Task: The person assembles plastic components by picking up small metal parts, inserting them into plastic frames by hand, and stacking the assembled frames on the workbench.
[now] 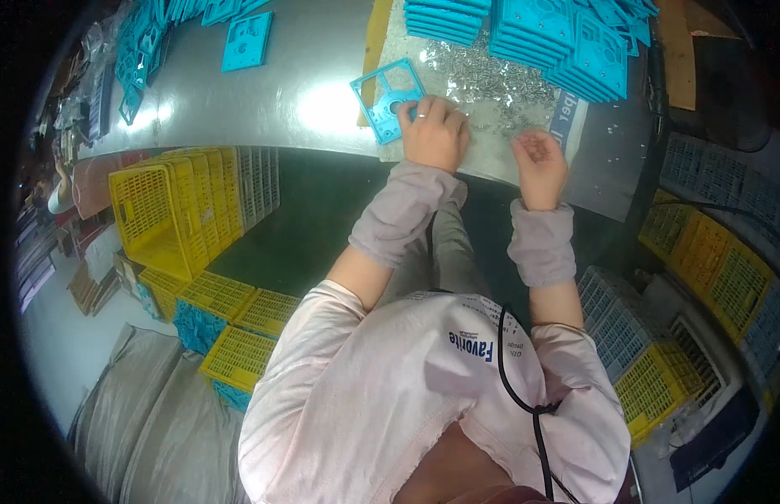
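Shiny metal workbench (238, 101) carried a pale mat (491, 160) strewn with small silver screws (482, 80), stacked blue plastic plates (566, 42), one blue frame plate (390, 97), another loose plate (247, 40) at left.

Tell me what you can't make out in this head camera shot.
- What the right hand pinches: its curled fingers hide it.
- The small metal parts scattered on the bench: too small and glary to identify.
- The blue frame under the left hand: partly covered.
- The stacked blue plates: cut off by the top edge.
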Action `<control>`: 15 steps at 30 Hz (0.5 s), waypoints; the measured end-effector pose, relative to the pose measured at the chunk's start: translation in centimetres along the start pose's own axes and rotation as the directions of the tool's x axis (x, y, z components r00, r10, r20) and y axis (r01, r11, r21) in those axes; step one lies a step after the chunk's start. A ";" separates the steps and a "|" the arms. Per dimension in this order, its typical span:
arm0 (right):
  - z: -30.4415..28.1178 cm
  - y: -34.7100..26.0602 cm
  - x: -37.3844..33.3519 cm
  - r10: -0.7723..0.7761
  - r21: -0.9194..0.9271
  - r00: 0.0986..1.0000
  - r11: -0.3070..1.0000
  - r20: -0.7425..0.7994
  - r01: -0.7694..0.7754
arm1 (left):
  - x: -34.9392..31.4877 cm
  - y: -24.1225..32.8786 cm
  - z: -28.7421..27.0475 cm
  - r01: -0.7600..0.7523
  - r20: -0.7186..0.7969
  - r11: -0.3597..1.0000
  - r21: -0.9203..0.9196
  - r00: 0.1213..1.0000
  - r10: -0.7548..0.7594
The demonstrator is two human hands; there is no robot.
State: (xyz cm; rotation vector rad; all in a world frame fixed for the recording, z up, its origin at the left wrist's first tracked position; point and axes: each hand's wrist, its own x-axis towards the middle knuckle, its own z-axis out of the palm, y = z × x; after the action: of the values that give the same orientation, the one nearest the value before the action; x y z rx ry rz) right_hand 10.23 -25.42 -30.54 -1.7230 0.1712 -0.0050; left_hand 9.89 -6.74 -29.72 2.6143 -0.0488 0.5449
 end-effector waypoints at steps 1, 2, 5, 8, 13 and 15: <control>0.3 -0.3 0.1 0.009 0.002 1.000 1.000 0.006 -0.009 | 0.1 -0.1 0.2 0.002 0.000 1.000 0.003 1.000 -0.002; 0.6 -0.4 0.2 0.010 0.003 1.000 1.000 0.008 -0.010 | 0.3 -0.4 0.7 -0.041 -0.015 0.999 -0.008 0.999 0.041; 0.8 -0.5 0.7 0.007 -0.005 1.000 1.000 0.013 -0.007 | 1.5 -1.1 1.7 -0.128 0.001 0.992 0.018 0.992 0.128; 0.7 -0.6 0.7 0.003 0.024 1.000 1.000 0.018 -0.003 | 2.1 -1.4 2.2 -0.207 0.032 0.975 0.082 0.978 0.205; 0.4 -0.6 0.4 0.009 -0.005 0.999 1.000 0.031 -0.009 | 2.0 -0.8 2.2 -0.191 -0.041 0.975 0.112 0.980 0.196; 0.3 -1.7 0.3 0.022 0.056 0.999 0.998 0.025 -0.024 | 1.8 1.0 0.1 -0.043 -0.053 0.987 -0.155 0.998 0.036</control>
State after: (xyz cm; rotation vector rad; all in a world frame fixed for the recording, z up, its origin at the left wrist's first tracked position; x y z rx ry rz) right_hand 10.71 -24.93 -28.94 -1.6645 0.1718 0.0277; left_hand 11.44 -7.58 -28.63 2.4509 -0.1226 0.5954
